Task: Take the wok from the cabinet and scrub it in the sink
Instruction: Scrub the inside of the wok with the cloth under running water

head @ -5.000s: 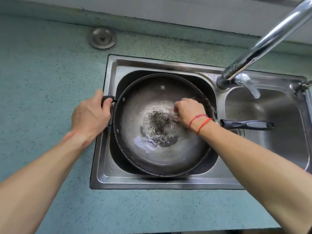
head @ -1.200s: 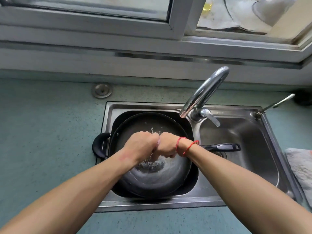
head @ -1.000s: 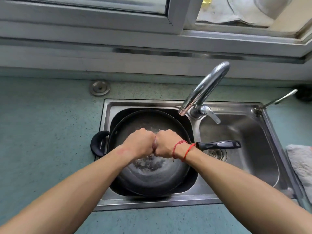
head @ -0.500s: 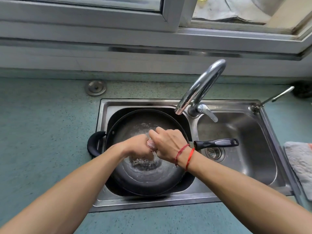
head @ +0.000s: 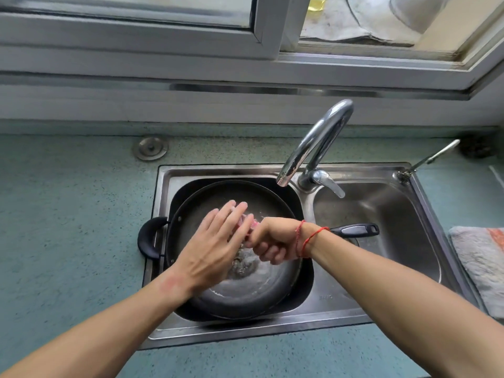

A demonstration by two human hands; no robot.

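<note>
Head view, one entry.

- Wok (head: 245,293): sits in the left basin of the sink (head: 272,327) and nearly fills it. Its loop handle (head: 148,238) overhangs the left rim; its long handle (head: 354,230) reaches across the divider toward the right basin. Grey water and dark grit (head: 242,264) pool in the bottom.
- Right hand (head: 272,238): fingers curled round a pink scrubber (head: 252,226) (cloth or sponge, cannot tell), above the wok.
- Left hand (head: 215,246): fingers straight and laid flat against the scrubber, gripping nothing.
- Tap (head: 316,143): spout ends over the wok's far rim (running or not, cannot tell).
- Towel (head: 482,266): on the counter right of the sink, well apart from the hands.

Risks, as judged:
- Neither hand steadies the wok, so a hard scrubbing stroke could rock or spin it in the basin.
- The wet scrubber, held by one hand only, may slip into the gritty water.
- A tilt would slop the dirty pool over the near rim onto the counter.
- A raised hand could knock the low spout.
</note>
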